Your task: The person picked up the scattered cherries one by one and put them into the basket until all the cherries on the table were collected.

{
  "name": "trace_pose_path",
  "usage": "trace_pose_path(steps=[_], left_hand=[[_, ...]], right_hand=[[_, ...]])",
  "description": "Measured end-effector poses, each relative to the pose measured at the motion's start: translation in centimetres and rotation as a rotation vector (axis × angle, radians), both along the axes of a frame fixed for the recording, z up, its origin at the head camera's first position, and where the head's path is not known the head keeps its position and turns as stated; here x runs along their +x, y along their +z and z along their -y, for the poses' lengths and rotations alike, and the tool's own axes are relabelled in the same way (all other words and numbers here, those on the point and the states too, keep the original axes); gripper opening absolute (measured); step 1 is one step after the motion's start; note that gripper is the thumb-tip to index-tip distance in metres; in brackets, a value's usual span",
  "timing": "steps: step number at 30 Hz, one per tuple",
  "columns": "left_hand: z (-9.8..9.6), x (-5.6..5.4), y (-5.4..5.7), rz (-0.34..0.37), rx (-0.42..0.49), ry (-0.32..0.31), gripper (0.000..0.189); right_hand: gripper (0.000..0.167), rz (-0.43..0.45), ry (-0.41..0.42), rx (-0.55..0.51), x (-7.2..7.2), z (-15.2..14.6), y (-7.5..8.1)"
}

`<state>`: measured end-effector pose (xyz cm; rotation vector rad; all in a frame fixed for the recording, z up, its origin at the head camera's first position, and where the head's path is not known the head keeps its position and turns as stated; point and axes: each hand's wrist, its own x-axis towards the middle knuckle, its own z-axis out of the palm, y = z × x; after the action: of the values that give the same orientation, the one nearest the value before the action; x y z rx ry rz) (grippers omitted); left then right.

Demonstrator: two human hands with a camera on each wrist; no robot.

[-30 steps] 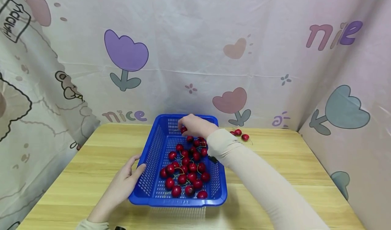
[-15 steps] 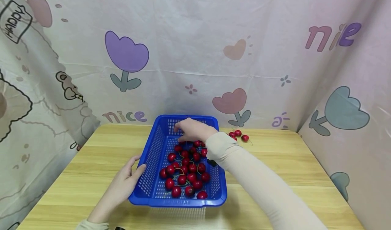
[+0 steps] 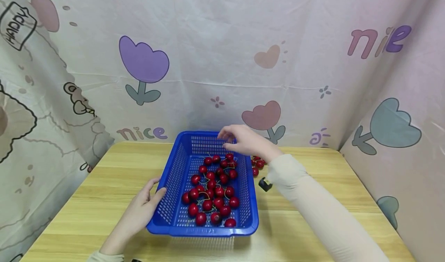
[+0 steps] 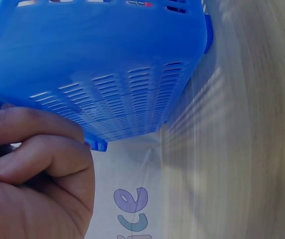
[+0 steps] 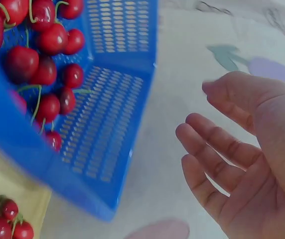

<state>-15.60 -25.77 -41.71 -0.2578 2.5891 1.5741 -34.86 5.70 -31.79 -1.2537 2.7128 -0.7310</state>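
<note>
A blue perforated plastic basket [image 3: 203,231] stands on the table with many red cherries [image 3: 219,191] inside, some with green stems. At its left rim my left hand [image 3: 141,207] grips the edge, thumb on the inner side; the left wrist view shows those fingers [image 4: 48,154] curled at the rim. My right hand [image 3: 245,140] is over the basket's back right corner, fingers loosely bent. From the right wrist, that hand [image 5: 247,154] shows nothing between thumb and fingers, apart from the basket wall.
More loose cherries [image 3: 259,164] lie on the wooden table [image 3: 323,200] just right of the basket, partly hidden by the right hand and forearm. A printed curtain [image 3: 208,53] hangs behind the table and along both sides.
The right hand held a cherry over the basket's back, lowered and let it go among the others, then rose and moved right to the back right rim. The left hand stayed put.
</note>
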Motion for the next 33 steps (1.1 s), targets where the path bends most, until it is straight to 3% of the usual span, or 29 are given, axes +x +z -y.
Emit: trace_pose_path(steps=[8,13,18,24,33], left_hand=[[0.1,0.0,-0.1,-0.004,0.010,-0.011,0.059],[0.1,0.0,-0.1,-0.004,0.002,-0.007,0.059],[0.1,0.0,-0.2,-0.004,-0.003,-0.006,0.058],[0.0,0.1,-0.1,0.014,-0.003,0.006,0.059],[-0.1,0.0,-0.1,0.008,-0.004,0.002,0.059]], right_hand=[[0.026,0.062,-0.134,-0.235,0.9,-6.5,-2.2],[0.026,0.123,-0.231,-0.298,0.9,-9.6,-4.4],[0.026,0.160,-0.276,-0.299,1.1,-11.1,-7.4],[0.030,0.203,-0.289,-0.277,1.2,-11.0,-11.1],[0.030,0.228,-0.339,-0.179,1.0,-10.2,-13.6]])
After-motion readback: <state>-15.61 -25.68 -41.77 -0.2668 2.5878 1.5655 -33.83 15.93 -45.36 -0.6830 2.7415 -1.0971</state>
